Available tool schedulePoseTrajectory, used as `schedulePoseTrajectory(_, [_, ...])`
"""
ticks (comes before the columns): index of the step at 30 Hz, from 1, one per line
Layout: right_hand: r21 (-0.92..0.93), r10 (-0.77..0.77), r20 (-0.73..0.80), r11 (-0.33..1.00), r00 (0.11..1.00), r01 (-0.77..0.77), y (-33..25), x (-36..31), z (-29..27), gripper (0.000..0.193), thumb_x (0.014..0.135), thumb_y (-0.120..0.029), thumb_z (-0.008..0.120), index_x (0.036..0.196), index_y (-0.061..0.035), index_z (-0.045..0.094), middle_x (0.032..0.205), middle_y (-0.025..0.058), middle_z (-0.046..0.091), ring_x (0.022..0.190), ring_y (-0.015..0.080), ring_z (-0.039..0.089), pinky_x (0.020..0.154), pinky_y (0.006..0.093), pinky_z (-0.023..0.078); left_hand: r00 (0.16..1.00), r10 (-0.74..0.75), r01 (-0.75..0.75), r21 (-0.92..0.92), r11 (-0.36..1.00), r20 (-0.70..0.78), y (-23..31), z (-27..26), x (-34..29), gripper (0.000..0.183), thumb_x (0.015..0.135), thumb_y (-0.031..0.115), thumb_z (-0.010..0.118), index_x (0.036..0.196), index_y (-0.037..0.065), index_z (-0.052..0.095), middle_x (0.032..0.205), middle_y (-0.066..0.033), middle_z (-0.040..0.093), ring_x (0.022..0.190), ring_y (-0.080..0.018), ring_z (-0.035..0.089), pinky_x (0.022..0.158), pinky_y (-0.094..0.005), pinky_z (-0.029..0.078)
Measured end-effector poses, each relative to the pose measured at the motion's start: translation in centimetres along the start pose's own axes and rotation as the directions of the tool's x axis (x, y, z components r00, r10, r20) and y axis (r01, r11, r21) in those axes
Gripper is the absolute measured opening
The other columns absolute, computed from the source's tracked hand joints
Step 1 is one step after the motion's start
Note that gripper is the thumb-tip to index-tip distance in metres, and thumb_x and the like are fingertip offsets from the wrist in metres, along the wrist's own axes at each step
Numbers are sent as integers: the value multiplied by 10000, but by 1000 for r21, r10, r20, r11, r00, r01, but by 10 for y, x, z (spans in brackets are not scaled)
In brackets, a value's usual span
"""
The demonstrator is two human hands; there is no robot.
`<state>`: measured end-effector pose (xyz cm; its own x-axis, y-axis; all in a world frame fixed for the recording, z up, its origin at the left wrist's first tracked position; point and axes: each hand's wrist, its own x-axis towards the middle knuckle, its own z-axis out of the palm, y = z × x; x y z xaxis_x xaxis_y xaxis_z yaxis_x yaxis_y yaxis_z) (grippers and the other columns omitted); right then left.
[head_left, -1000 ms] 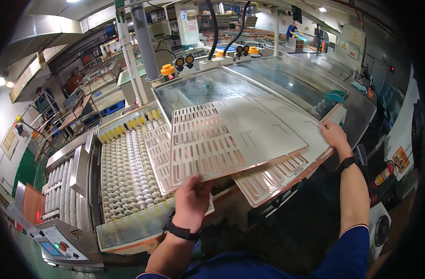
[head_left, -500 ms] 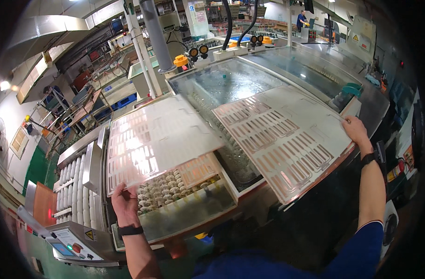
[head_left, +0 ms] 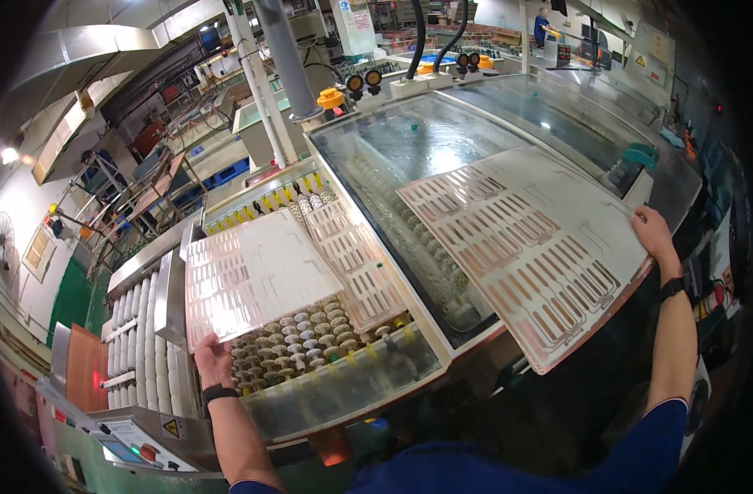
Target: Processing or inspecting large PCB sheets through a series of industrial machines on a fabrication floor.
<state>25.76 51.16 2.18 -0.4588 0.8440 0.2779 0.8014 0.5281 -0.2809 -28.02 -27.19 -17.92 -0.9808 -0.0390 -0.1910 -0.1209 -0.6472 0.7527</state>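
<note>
My left hand [head_left: 213, 356] pinches the near-left corner of a thin white circuit panel [head_left: 282, 267] with copper-coloured tracks. This panel lies over the conveyor's wheel rollers [head_left: 302, 339], tilted or flat I cannot tell. A similar copper-tracked panel [head_left: 362, 276] is on the rollers just to its right, partly covered by it. My right hand [head_left: 655, 235] grips the right edge of another such panel [head_left: 549, 198], which is held slanting above the glass-topped tank cover [head_left: 442, 132]. Its near corner sticks out past the machine's front edge.
White rollers [head_left: 131, 337] and a control box [head_left: 134, 445] with a screen and red button stand at the left. A grey pipe [head_left: 282, 58] rises behind the machine. Green objects [head_left: 638, 155] sit on its right end. A person [head_left: 543, 29] stands far back.
The left panel has gone lower and farther from me onto the roller bed, uncovering more of the wheels and the panel beside it. My right hand still holds its panel; the view has shifted slightly.
</note>
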Motion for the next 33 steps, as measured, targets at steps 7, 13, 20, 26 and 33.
schedulePoseTrajectory(7, [9, -32, -60, 999, 998, 32, 10, 3, 5, 428, 861, -340, 570, 1089, 9, 666, 1090, 242, 677, 1058, 410, 635, 919, 427, 489, 977, -96, 109, 61, 992, -189, -14, -10, 10, 195, 895, -8, 558, 1087, -7, 588, 988, -143, 664, 828, -259, 665, 657, -375, 569])
schedulePoseTrajectory(13, [29, -52, -58, 998, 997, 54, -7, 11, 11, 409, 848, -329, 573, 1066, 3, 673, 1039, 256, 678, 1032, 416, 642, 899, 433, 495, 946, -95, 114, 44, 992, -311, -15, -87, 61, 163, 919, 6, 555, 1079, 20, 587, 959, -119, 646, 791, -230, 647, 671, -344, 572])
schedulePoseTrajectory(20, [7, -26, -68, 1000, 997, 27, 9, -2, 2, 401, 837, -327, 586, 1056, -3, 676, 1015, 258, 677, 1013, 420, 646, 884, 438, 497, 912, -162, 266, 243, 933, -378, -53, -64, 71, 93, 927, -16, 500, 988, 12, 563, 791, -94, 582, 540, -155, 506, 554, -306, 516])
schedulePoseTrajectory(26, [9, 15, -42, 1000, 999, -15, 3, 0, 1, 415, 841, -335, 588, 1088, -14, 676, 1080, 242, 677, 1066, 407, 631, 921, 429, 488, 873, -248, 309, 82, 948, -420, -43, -16, 47, 135, 935, -2, 473, 1017, 34, 574, 888, -115, 639, 759, -278, 641, 665, -351, 565])
schedulePoseTrajectory(33, [-39, 20, -42, 999, 999, -22, 10, -1, 2, 422, 853, -345, 568, 1092, -13, 673, 1099, 237, 674, 1075, 405, 627, 935, 434, 483, 878, -340, 467, 441, 767, -338, -25, 17, -26, 306, 995, 180, 501, 1146, -86, 499, 918, -231, 658, 671, -275, 668, 520, -282, 573])
